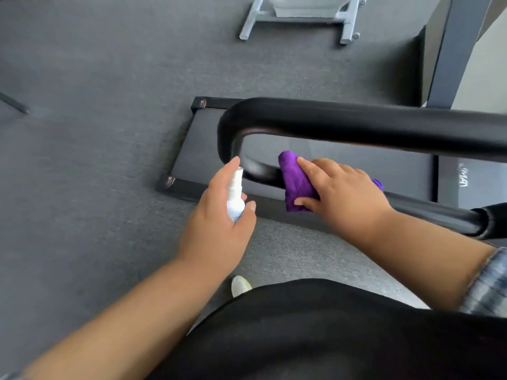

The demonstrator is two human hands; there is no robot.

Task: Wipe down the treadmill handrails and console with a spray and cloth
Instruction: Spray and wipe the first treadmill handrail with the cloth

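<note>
A black padded handrail [356, 122] of the treadmill curves in a U-shape across the middle of the view. My right hand [345, 190] grips a purple cloth [295, 182] wrapped around the nearer bar of the rail, just right of the bend. My left hand [219, 212] holds a small white spray bottle [235, 197] upright, with the forefinger on its top and the nozzle close to the bend of the rail. The console is out of view.
The treadmill deck [356, 163] lies below the rail on grey carpet [96, 133]. A grey metal frame of another machine [299, 20] stands at the far top. A dark post [450, 50] rises at the upper right. My shoe [240, 285] shows near my body.
</note>
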